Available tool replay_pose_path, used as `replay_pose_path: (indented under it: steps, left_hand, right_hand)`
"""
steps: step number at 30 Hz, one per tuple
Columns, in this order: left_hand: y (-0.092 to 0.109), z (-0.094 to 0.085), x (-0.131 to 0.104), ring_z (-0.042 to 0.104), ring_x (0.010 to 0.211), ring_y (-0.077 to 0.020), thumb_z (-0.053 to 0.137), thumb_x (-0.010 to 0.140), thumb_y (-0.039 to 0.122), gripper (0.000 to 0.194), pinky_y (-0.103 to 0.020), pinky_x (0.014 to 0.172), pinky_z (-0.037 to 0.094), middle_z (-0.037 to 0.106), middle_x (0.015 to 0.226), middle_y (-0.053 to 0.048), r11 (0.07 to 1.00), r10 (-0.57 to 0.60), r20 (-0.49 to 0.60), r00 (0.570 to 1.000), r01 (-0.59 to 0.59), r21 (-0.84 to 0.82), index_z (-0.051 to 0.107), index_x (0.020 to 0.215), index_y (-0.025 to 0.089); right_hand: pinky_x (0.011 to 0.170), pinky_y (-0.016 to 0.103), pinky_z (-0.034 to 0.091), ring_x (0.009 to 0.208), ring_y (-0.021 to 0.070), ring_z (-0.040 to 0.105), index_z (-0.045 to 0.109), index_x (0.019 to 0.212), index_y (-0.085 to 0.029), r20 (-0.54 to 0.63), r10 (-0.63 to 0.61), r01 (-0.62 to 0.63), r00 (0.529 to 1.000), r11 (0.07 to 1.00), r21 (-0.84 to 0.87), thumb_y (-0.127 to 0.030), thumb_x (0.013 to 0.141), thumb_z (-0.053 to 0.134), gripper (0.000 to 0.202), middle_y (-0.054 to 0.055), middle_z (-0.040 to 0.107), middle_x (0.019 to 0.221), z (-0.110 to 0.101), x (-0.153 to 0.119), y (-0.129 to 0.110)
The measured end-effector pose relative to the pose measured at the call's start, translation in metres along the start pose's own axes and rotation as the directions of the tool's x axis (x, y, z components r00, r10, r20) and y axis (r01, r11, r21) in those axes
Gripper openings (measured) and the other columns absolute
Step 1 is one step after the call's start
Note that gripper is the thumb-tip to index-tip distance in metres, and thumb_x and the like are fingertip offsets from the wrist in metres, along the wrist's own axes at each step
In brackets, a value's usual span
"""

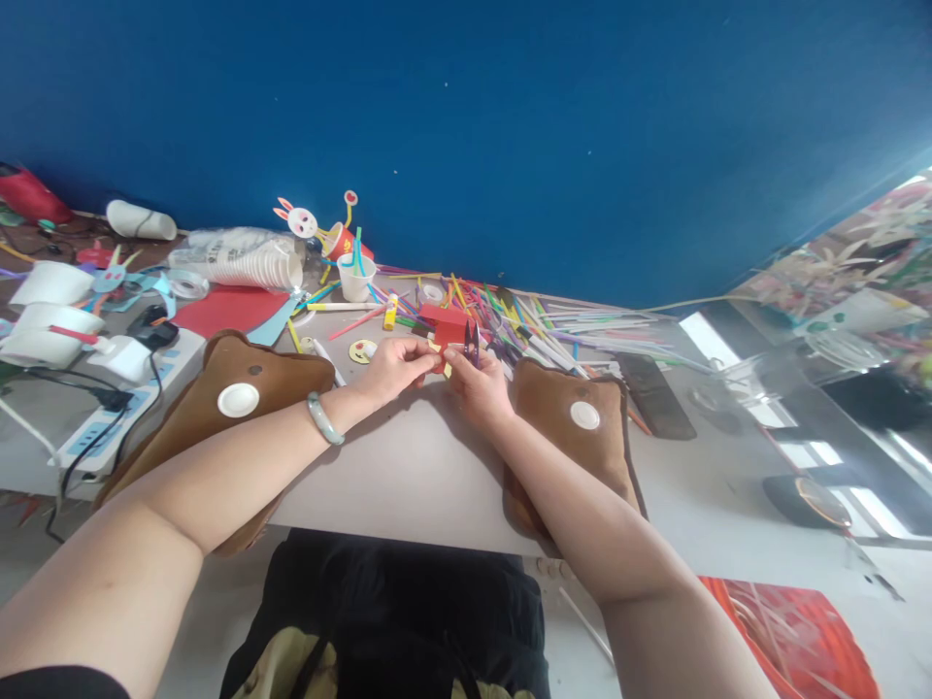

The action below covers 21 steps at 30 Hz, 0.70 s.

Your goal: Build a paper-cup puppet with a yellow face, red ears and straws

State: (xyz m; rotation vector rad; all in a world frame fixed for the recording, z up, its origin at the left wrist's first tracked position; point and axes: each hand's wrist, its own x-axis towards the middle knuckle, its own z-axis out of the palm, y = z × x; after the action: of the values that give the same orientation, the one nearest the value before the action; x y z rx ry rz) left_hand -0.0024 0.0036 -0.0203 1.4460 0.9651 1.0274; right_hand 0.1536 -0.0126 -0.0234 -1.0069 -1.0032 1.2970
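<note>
Both hands closed on small work between two brown pads

Through my head view I find both hands meeting above the table [385,485]. My left hand [408,367] is nearly closed, thumb and fingers pinched at a small yellow piece [447,369]. My right hand [477,383] is also nearly closed, its thumb at the same piece, with dark scissors [472,342] held in it, tips pointing away from me. The red paper [449,328] lies at and just beyond the fingertips; I cannot tell which fingers, if any, grip it.

A bracelet [324,419] is on the left wrist. The left pad [211,427] lies under the left forearm, the right pad [560,447] beside and partly under the right.

Beyond the hands I note scattered sticks [524,316], a glue stick [390,313] and a white cup [356,280]. A yellow face disc [362,351] sits just left of the left hand. The power strip [94,432] is far left; the phone [656,396] lies right of the right pad.
</note>
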Motion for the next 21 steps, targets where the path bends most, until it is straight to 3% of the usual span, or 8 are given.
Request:
replay_pose_path:
  steps: [8,14,18,21]
  left_hand:
    - [0.0026,0.0003,-0.0004,0.049,0.044,-0.0078,0.067,0.08,0.032,0.018,-0.02,0.044,0.034,0.058,0.051,0.002,1.0,0.001,-0.002,1.0,-0.001,0.018,0.069,0.073,0.015]
    - [0.006,0.0016,-0.0017,0.046,0.043,-0.0072,0.066,0.08,0.032,0.018,-0.02,0.044,0.033,0.055,0.048,0.003,1.0,-0.024,-0.005,1.0,0.024,0.005,0.068,0.073,0.015]
    - [0.0082,0.0035,-0.0003,0.049,0.044,-0.0063,0.068,0.077,0.03,0.015,-0.02,0.042,0.032,0.062,0.058,0.001,0.99,-0.075,-0.089,0.993,0.064,-0.126,0.066,0.071,0.015]
    - [0.0093,0.004,0.0007,0.049,0.045,-0.0058,0.07,0.075,0.031,0.016,-0.019,0.041,0.032,0.064,0.063,0.0,0.972,-0.123,-0.136,0.983,0.092,-0.217,0.065,0.072,0.015]
  right_hand:
    - [0.042,0.023,0.017,0.043,0.004,0.026,0.064,0.076,-0.017,0.001,-0.002,0.002,1.0,1.0,-0.029,-0.046,0.068,0.08,0.034,-0.007,0.044,0.051,0.0001,-0.0005,-0.0004]
    - [0.042,0.023,0.017,0.043,0.0046,0.023,0.06,0.076,-0.019,-0.016,-0.017,0.016,1.0,0.999,-0.033,-0.05,0.067,0.081,0.038,-0.01,0.035,0.05,0.0016,-0.0013,-0.0007]
    - [0.041,0.024,0.018,0.042,0.0063,0.021,0.056,0.074,-0.021,-0.048,0.019,-0.022,0.999,0.997,-0.071,-0.07,0.079,0.06,0.05,-0.009,0.029,0.05,0.0032,-0.0024,-0.002]
    - [0.041,0.024,0.021,0.043,0.0074,0.028,0.055,0.074,-0.021,0.001,0.068,-0.068,0.998,0.993,-0.099,-0.079,0.083,0.045,0.06,-0.006,0.038,0.053,0.004,-0.0033,0.0]
